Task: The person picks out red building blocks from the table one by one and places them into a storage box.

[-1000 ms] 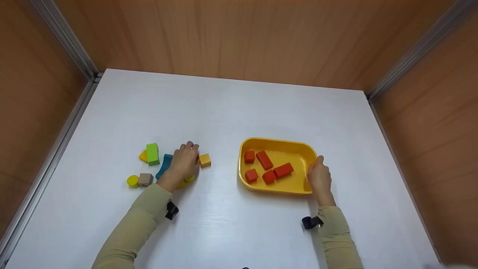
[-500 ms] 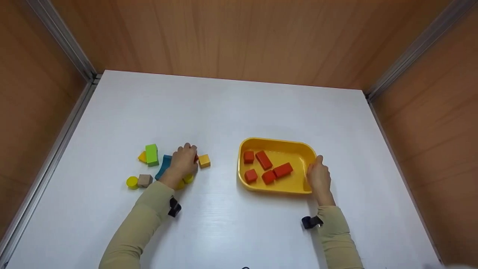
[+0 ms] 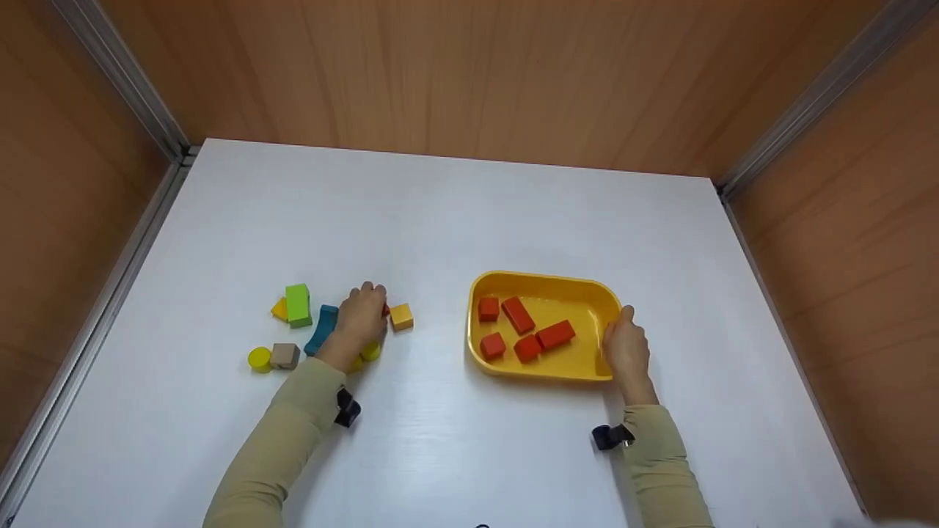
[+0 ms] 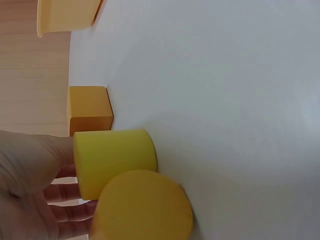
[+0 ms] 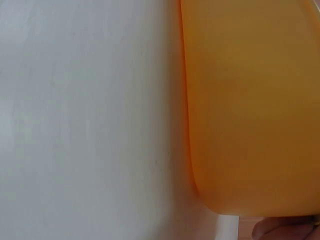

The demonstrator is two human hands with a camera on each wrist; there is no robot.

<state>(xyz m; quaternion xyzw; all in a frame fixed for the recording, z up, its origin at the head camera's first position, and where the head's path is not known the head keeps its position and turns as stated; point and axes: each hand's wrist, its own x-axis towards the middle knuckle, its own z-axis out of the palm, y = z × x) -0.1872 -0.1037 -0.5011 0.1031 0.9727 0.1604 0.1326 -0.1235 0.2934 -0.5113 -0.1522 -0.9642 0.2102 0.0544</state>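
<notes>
My left hand (image 3: 361, 315) is among the toy blocks on the left, its fingers curled down round a red block (image 3: 386, 310). Most of that block is hidden by the hand. Right beside it sits an orange-yellow cube (image 3: 401, 317). In the left wrist view, a yellow cylinder (image 4: 112, 157) and another round yellow block (image 4: 142, 207) stand in front of the fingers. With my right hand (image 3: 628, 348) I grip the right end of a yellow tray (image 3: 546, 276). Several red blocks (image 3: 555, 335) lie inside. The tray's outer wall (image 5: 250, 110) fills much of the right wrist view.
Left of my left hand lie a blue curved block (image 3: 321, 331), a green block (image 3: 298, 305), an orange-yellow triangular block (image 3: 279, 309), a grey-beige cube (image 3: 285, 356) and a yellow round block (image 3: 260, 359). Wooden panels (image 3: 469, 81) border the white table (image 3: 455, 205).
My left forearm has swung slightly to the right, while the hand stays at the red block. The right hand and the tray hold their place.
</notes>
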